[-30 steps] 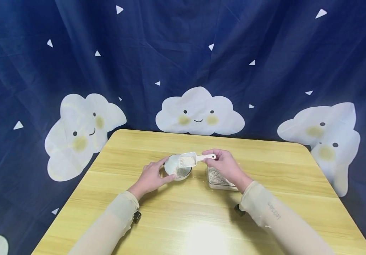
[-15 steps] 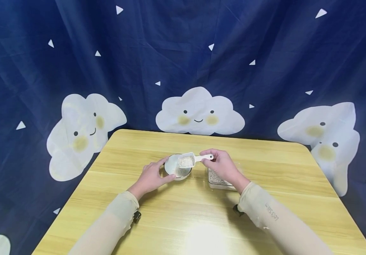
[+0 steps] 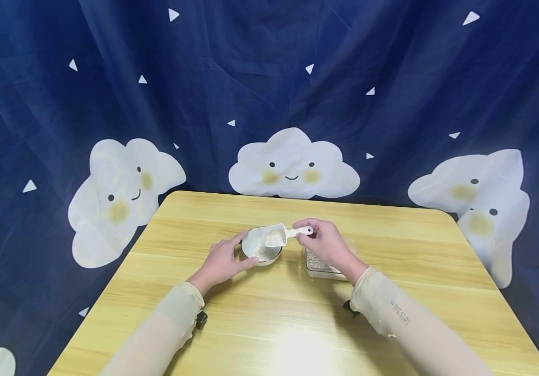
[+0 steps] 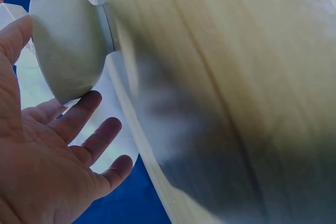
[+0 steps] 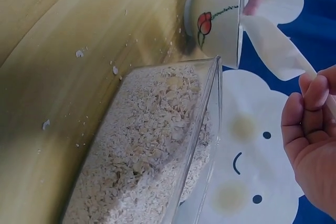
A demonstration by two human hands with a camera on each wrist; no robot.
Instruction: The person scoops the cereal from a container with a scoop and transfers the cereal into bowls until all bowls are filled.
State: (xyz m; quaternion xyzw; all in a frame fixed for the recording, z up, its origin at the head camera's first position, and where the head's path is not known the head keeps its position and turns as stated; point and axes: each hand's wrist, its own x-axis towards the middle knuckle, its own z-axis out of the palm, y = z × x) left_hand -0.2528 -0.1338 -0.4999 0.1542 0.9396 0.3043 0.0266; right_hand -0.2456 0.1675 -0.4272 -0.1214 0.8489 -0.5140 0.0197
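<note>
A white bowl (image 3: 252, 241) with a dark rim holds some oat flakes; a red tulip shows on its outside in the right wrist view. My left hand (image 3: 222, 261) steadies it, thumb and fingers spread across opposite sides at the rim. In the left wrist view the fingertips (image 4: 92, 98) touch the bowl's wall. Above the bowl's right part, a white scoop (image 3: 292, 233) loaded with oat flakes is tilted toward the inside. My right hand (image 3: 328, 243) pinches its handle between thumb and fingers. Below that hand stands a clear rectangular container (image 5: 210, 85) of oat flakes (image 5: 142, 135).
Bowl and container stand on a wooden table (image 3: 250, 324), side by side with a gap. A few loose flakes (image 5: 80, 54) lie on the tabletop. Behind the table's far edge hangs a dark blue curtain (image 3: 269, 62) with white clouds and triangles.
My right hand has shifted slightly left, and the scoop tips a little more toward the bowl. The left hand and the bowl have stayed in place.
</note>
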